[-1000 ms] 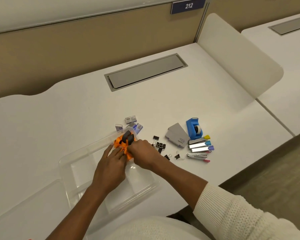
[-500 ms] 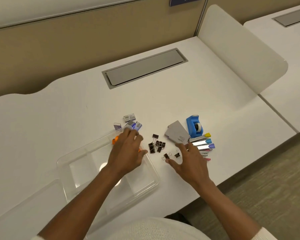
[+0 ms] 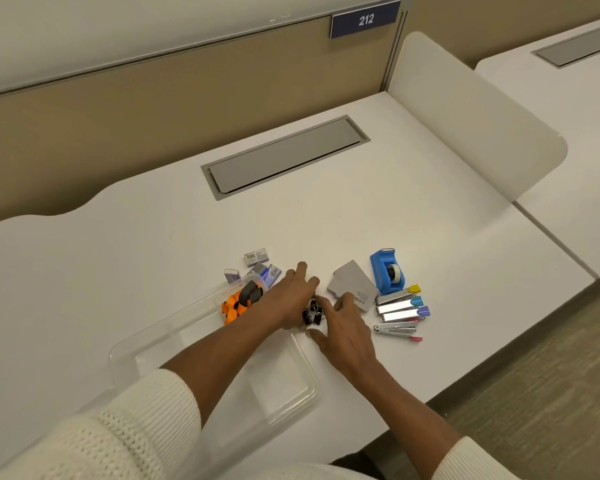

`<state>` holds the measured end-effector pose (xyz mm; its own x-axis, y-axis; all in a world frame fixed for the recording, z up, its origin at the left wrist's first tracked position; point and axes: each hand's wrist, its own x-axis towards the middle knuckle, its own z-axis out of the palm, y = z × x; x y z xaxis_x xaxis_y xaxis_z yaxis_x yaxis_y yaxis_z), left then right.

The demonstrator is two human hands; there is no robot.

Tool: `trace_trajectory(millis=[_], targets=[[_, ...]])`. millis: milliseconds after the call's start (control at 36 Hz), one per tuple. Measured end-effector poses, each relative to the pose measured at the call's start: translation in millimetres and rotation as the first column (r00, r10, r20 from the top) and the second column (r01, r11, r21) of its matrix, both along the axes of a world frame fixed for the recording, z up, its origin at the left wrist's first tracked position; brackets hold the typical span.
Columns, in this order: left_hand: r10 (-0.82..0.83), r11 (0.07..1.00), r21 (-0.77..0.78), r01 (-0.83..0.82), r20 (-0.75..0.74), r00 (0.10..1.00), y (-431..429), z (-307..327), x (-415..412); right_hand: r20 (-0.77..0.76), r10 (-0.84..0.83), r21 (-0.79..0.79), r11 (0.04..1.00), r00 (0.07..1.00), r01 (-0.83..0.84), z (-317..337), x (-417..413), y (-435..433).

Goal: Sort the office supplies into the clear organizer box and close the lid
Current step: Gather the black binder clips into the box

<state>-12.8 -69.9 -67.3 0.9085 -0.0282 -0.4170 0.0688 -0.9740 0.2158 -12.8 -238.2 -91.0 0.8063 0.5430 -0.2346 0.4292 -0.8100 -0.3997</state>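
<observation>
Hands meet over a small heap of black binder clips [image 3: 311, 315] on the white desk [image 3: 153, 244]. The left hand [image 3: 288, 299] reaches across the corner of the clear organizer box [image 3: 125, 351], its fingers spread and lying on the desk and the clips; the right hand [image 3: 347, 330] comes from the other side with curved fingers touching the heap. Whether either hand really pinches a clip, I cannot tell.

The organizer box is of transparent thin plastic, rectangular with rounded corners and inner partitions. Its long axis runs diagonally, from near left to far right. In its far compartment lie orange plastic pieces with dark grey parts [image 3: 239, 303]; what they are exactly is not clear.

Just beyond the box corner are small staple boxes [image 3: 256, 256], grey and purple, of cardboard. Right of the hands lies a grey flat card packet [image 3: 352, 284] with small print that is too blurred to read fully. Beside it stands a blue plastic tape dispenser [image 3: 387, 271] with a white roll. Below this, four metal staplers [image 3: 399, 308] lie parallel, shiny, with yellow, blue, purple and pink ends pointing right.

On the beige partition [image 3: 153, 98] a dark blue sign [image 3: 365, 19] reads "212". A grey metal cable flap [image 3: 286, 157] is set in the desk.
</observation>
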Motion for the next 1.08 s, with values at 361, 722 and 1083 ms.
trace_trajectory(millis=[361,722,1083], targets=[[0.078,0.980,-0.179,-0.082,-0.028,0.997,-6.9,2.7,-1.8,-0.079,-0.142,0.184,0.971,0.987,0.155,-7.7,6.0,7.2],[0.130,0.963,-0.235,-0.131,-0.023,0.991,-21.3,16.4,-7.5,-0.144,-0.306,0.250,0.909,0.941,0.334,-5.5,7.4,5.0],[0.358,0.904,-0.326,-0.277,0.222,0.907,-7.1,61.1,-42.4,-0.236,-0.276,0.500,0.788,0.932,0.360,57.7,6.7,15.4]])
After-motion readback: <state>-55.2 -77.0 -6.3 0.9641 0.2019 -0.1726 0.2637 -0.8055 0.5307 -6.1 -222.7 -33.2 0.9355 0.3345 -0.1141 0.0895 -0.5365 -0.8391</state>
